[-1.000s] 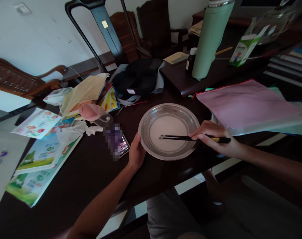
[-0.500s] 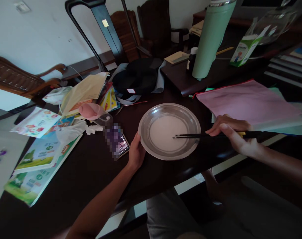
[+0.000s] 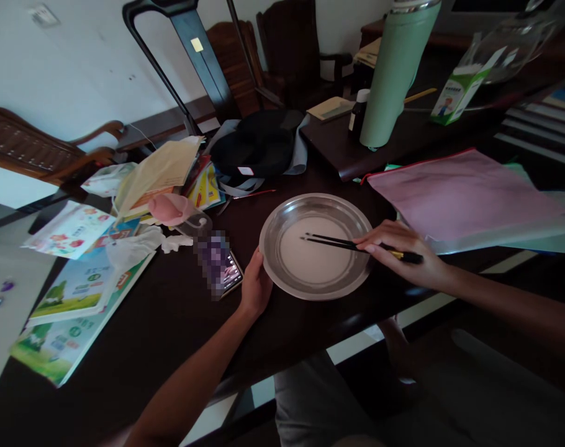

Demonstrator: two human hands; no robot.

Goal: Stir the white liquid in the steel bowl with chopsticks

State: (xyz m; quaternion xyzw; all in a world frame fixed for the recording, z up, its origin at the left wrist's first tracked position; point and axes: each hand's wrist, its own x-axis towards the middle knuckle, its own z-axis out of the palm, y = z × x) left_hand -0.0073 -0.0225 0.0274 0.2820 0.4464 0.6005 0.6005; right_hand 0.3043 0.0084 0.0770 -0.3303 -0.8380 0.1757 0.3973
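At the far left of the dark wooden table (image 3: 171, 335), a spread of children's books (image 3: 72, 292) lies flat, with loose papers and a yellowish envelope (image 3: 159, 167) piled behind them. Just right of the books, a pink cup (image 3: 171, 208) lies tipped on its side, and near it a phone (image 3: 223, 268) rests on the table, its screen partly blurred.

The left hand (image 3: 256, 287) comes up from the lower edge of the view. It sits just right of the phone, its fingers curled closed on the left rim of the round metal dish (image 3: 282, 211), touching it. The dish stands flat on the table in the middle of the view, close to the near edge, and holds a shallow layer of pale white liquid (image 3: 310, 264).

Behind the dish lies a black cloth bundle (image 3: 259, 146). A pair of black chopsticks (image 3: 333, 243) lies across the right half of the dish, tips near its centre and over the liquid; whether the tips touch it cannot be told. The right hand (image 3: 398, 251) is closed around the chopsticks at the dish's right rim, their ends jutting out past the knuckles.

Right of that hand, a pink zip pouch (image 3: 459, 192) rests on a stack of clear folders. Further back on a raised surface stand a small dark bottle (image 3: 357, 112), a tall green flask (image 3: 393, 74) and a small green-and-white carton (image 3: 459, 90).
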